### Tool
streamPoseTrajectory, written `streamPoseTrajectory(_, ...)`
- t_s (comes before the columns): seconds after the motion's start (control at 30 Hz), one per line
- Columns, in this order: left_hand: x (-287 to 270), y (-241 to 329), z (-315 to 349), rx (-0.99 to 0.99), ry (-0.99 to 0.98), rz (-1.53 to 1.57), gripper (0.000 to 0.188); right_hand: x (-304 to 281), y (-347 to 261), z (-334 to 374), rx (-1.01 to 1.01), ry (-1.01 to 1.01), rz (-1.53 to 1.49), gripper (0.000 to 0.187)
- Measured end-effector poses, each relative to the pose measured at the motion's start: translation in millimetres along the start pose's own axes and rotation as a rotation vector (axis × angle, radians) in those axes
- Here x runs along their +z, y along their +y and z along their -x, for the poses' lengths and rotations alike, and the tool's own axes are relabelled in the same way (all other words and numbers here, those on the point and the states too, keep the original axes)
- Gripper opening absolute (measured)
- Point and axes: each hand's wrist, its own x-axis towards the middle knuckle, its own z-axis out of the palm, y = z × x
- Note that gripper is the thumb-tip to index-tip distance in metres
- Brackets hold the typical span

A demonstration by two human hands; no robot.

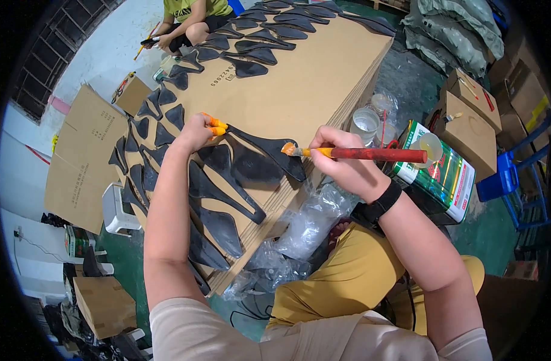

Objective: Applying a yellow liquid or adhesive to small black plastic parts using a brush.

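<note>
My left hand (204,130), with orange covers on its fingertips, pinches the narrow end of a thin black shoe sole (269,147) and tilts it above the cardboard stack. Its broad end points to the right, toward me. My right hand (342,157) is closed around a brush (378,154) with a thick red handle. The brush's orange-smeared tip meets the broad part of the sole. Just beneath and beside my left hand lie more black soles (218,192) on the cardboard (275,99), their broad and narrow ends turned different ways.
To the right stand a green metal can (435,174) with a plastic cup (428,148) on top, clear jars (365,122) and cardboard boxes (465,129). Clear plastic wrap (311,219) bunches below the stack's near edge. Another person (191,24) sits at the far left, holding something dark.
</note>
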Motion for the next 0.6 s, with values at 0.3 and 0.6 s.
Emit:
streamPoseTrajectory(0.3,-6.3,15.7,11.1,-0.074,-0.049,-0.111,0.015,1.3,1.5,1.4,0.003,0.009,-0.007,0.011)
streamPoseTrajectory(0.6,-7.4,9.2,7.4,-0.060,-0.030,-0.073,0.017,1.8,2.0,-0.7,-0.011,0.039,0.003,0.010)
